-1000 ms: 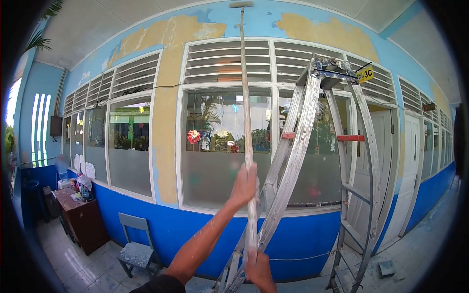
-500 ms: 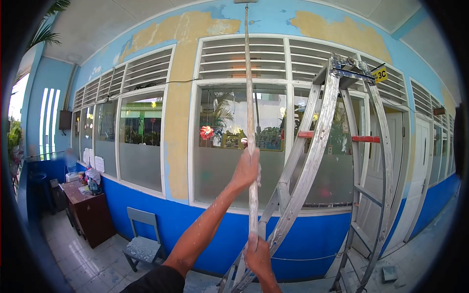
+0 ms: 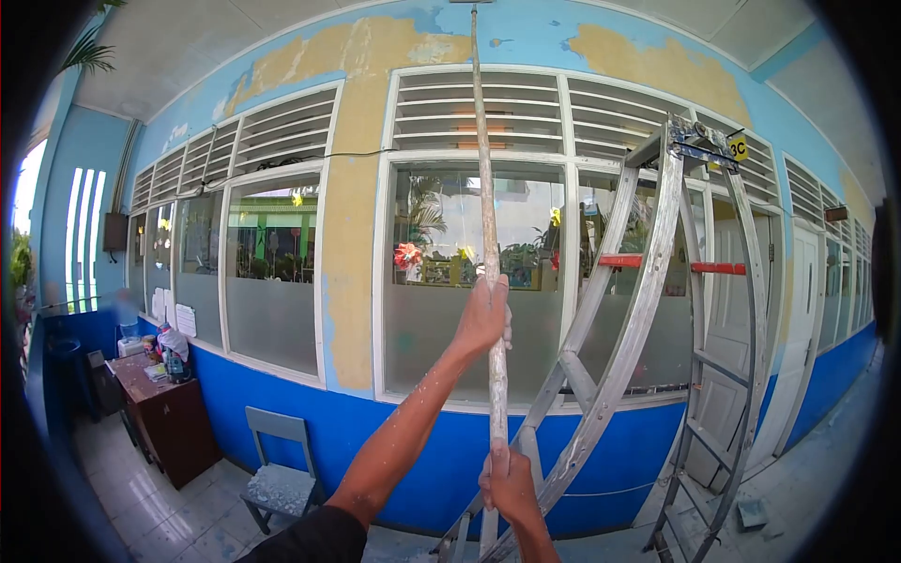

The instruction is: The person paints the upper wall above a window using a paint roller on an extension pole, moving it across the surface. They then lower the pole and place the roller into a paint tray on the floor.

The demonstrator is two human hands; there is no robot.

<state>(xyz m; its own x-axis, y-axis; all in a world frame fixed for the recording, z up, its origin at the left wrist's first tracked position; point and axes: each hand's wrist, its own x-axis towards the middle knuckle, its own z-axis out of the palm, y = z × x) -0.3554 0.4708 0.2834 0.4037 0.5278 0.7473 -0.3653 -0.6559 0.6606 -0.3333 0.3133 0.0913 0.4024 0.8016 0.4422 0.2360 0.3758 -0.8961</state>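
Observation:
A long, paint-spattered wooden pole [image 3: 485, 178] rises nearly upright in front of the window. Its far end carries a flat, wide head [image 3: 470, 2], partly cut off by the top edge of the view, over the light blue upper wall [image 3: 535, 28]. My left hand [image 3: 483, 317] is wrapped round the middle of the pole, at window height. Lower down, my right hand [image 3: 510, 483] grips the same pole, close to the ladder's rail. White specks dot my left forearm.
An aluminium stepladder [image 3: 648, 272] with red steps stands close on the right. A grey chair [image 3: 282, 455] and a brown desk [image 3: 155, 403] with items on it stand at the left. A small square object [image 3: 751, 514] lies on the floor at right.
The window and ladder appear further right in the view. Both hands keep their hold, and the pole's head has shifted slightly left relative to the wall's patches.

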